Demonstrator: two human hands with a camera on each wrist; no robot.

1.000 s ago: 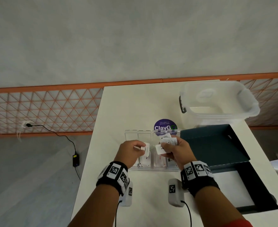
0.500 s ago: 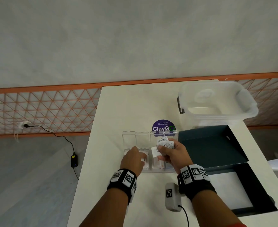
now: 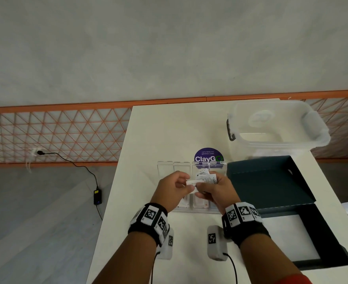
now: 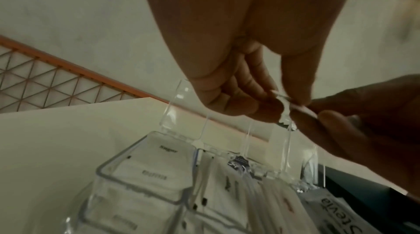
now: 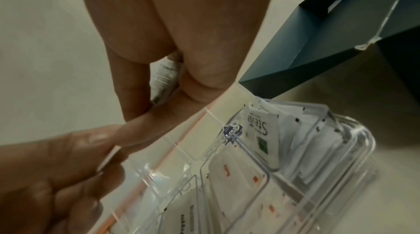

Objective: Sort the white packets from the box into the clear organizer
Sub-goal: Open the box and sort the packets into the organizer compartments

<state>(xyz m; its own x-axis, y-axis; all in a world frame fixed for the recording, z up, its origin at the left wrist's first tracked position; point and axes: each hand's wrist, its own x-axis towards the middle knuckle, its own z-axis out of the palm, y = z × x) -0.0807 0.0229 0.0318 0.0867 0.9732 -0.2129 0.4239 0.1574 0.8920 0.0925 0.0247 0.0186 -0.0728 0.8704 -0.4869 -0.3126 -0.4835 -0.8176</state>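
Note:
Both hands meet above the clear organizer, whose lids stand open at the back. My right hand grips a small stack of white packets. My left hand pinches the edge of one white packet from that stack between thumb and forefinger. In the left wrist view the pinched packet shows edge-on between both hands' fingertips. Below, the organizer's compartments hold sugar packets, and a Stevia packet stands in the right end compartment. The dark box lies open to the right.
A translucent plastic tub stands at the table's back right. A purple round sticker lies behind the organizer. The white table ends at left, with floor, a cable and an adapter beyond.
My left hand has risen from the organizer's left compartments to the stack in my right hand and now pinches one packet. The right hand has barely moved.

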